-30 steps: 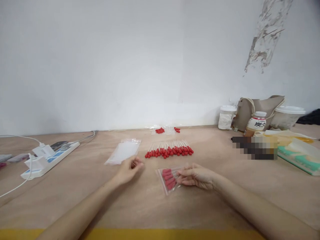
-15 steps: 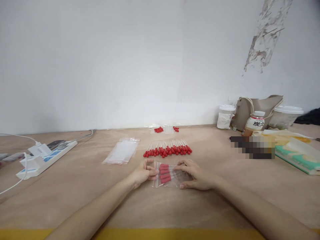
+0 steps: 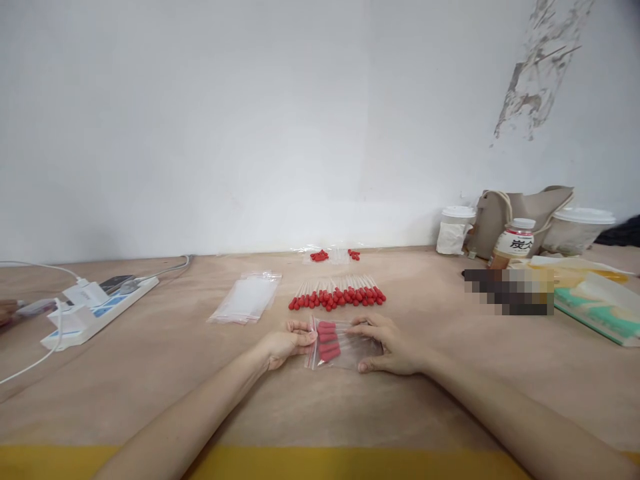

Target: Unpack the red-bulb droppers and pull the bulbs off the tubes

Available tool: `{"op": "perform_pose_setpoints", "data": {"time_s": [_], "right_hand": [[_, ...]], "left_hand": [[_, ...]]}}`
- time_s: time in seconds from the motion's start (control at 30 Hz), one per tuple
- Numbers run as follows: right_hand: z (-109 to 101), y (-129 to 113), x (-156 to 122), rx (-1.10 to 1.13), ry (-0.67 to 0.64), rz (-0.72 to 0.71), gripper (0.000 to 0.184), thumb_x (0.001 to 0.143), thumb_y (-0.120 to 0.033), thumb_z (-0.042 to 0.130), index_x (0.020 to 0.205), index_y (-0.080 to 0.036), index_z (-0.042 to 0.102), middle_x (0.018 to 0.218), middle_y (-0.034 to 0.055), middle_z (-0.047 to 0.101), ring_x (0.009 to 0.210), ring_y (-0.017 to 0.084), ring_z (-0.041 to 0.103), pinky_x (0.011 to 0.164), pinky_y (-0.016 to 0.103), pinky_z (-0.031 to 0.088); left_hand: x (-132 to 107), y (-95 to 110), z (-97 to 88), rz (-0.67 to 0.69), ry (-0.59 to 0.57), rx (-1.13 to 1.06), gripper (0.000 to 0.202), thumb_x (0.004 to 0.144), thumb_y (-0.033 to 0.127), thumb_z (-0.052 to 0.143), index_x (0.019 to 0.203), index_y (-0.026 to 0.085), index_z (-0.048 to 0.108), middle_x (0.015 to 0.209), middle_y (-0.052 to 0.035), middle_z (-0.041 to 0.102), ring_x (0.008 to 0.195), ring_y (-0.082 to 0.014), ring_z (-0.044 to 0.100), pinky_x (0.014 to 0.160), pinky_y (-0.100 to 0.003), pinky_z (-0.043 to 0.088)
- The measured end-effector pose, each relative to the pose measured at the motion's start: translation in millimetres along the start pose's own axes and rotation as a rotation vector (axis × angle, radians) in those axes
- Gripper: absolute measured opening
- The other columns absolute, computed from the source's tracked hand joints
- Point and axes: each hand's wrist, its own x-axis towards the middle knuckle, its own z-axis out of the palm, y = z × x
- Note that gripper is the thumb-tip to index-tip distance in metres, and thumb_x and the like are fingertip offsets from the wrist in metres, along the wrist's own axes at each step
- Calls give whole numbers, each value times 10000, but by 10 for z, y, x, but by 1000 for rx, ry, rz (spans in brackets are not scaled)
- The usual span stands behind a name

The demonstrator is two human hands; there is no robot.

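A small clear zip bag (image 3: 336, 344) with several red-tipped droppers inside lies on the wooden table in front of me. My left hand (image 3: 287, 344) pinches the bag's left, sealed end. My right hand (image 3: 387, 345) rests on the bag's right end with fingers curled over it. Just beyond the bag lies a row of loose red-tipped droppers (image 3: 337, 295). A stack of empty clear bags (image 3: 245, 299) sits to the left of that row.
More bagged red pieces (image 3: 334, 255) lie by the wall. A white power strip (image 3: 95, 312) with chargers and cables is at the left. Cups, a bottle (image 3: 512, 244), a grey bag (image 3: 520, 213) and a green book (image 3: 600, 309) crowd the right.
My left hand came across from the empty bags to the filled bag's left end. My right hand turned the bag level and now lies on its right end.
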Motion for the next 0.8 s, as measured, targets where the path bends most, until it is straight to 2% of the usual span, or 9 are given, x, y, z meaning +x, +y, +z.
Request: {"op": "perform_pose_setpoints", "data": {"time_s": [0.13, 0.3, 0.37, 0.43, 0.57, 0.7, 0.8], "right_hand": [[-19, -44, 6, -30, 80, 1, 436, 767, -487, 513, 1129, -245, 540, 1128, 74, 507, 1012, 203, 473, 872, 342, 357], [-175, -139, 150, -187, 130, -145, 214, 818, -303, 497, 977, -222, 615, 848, 35, 614, 772, 139, 539, 747, 287, 368], [-185, -188, 281, -224, 183, -210, 208, 829, -220, 470, 978, -225, 616, 829, 31, 615, 770, 130, 536, 723, 270, 359], [-135, -233, 433, -261, 205, -286, 251, 834, -158, 441, 1015, -230, 600, 925, 39, 611, 842, 130, 531, 729, 261, 350], [49, -260, 684, -438, 163, -462, 366, 814, -107, 451, 1141, -256, 519, 1101, 36, 568, 926, 140, 497, 746, 277, 325], [154, -202, 797, -582, 156, -577, 319, 850, -131, 418, 1141, -219, 513, 1025, 44, 601, 839, 138, 479, 701, 281, 308], [178, -151, 818, -603, 197, -636, 244, 874, -169, 397, 1048, -216, 561, 914, 32, 623, 768, 132, 452, 661, 276, 296]], "left_hand": [[29, -7, -10, -1, -16, -9, 305, 504, 200, 789, 746, 108, 627, 769, -67, 684, 757, -170, 637, 784, -302, 470], [48, -25, 11, 25, -18, -28, 296, 484, 203, 798, 710, 106, 634, 734, -61, 684, 721, -160, 633, 767, -291, 467], [42, -28, 33, 37, -40, -23, 301, 486, 215, 798, 719, 103, 643, 706, -56, 679, 695, -152, 625, 743, -279, 461], [27, -27, 55, 64, -64, -3, 302, 487, 232, 796, 717, 102, 651, 662, -40, 666, 645, -132, 605, 695, -258, 451], [-4, -30, 84, 161, -89, 47, 288, 481, 258, 795, 688, 108, 661, 585, 2, 619, 565, -88, 538, 615, -217, 402], [-9, -43, 80, 186, -79, 89, 286, 478, 296, 789, 656, 115, 658, 571, 9, 598, 566, -91, 519, 592, -216, 377], [1, -55, 69, 174, -39, 91, 282, 456, 288, 798, 619, 116, 646, 502, 35, 555, 499, -68, 479, 552, -203, 364]]}}
